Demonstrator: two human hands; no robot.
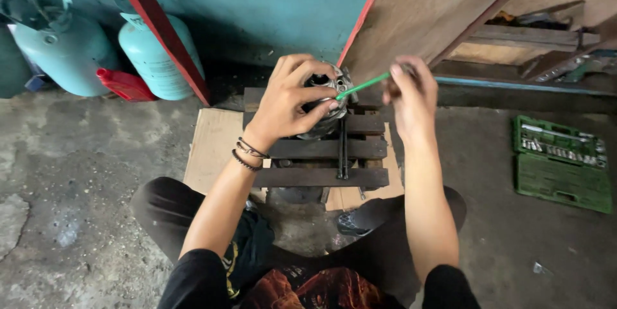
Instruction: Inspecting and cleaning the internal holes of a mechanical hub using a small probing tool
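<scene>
My left hand [292,100] grips a round grey metal engine part [329,87] that rests on a dark wooden slatted stand [321,149]. My right hand [411,93] is closed on the far end of a thin green rod [363,85], which slants down to the left so that its tip meets the metal part beside my left fingers. A dark metal bar [344,148] lies across the slats just below the part. Much of the part is hidden under my left hand.
Cardboard [212,145] lies under the stand on the concrete floor. Two pale green gas cylinders [151,55] and a red container [125,84] stand at the back left by a teal wall. An open green socket set case [560,161] lies at right. Wooden boards [437,7] lean behind.
</scene>
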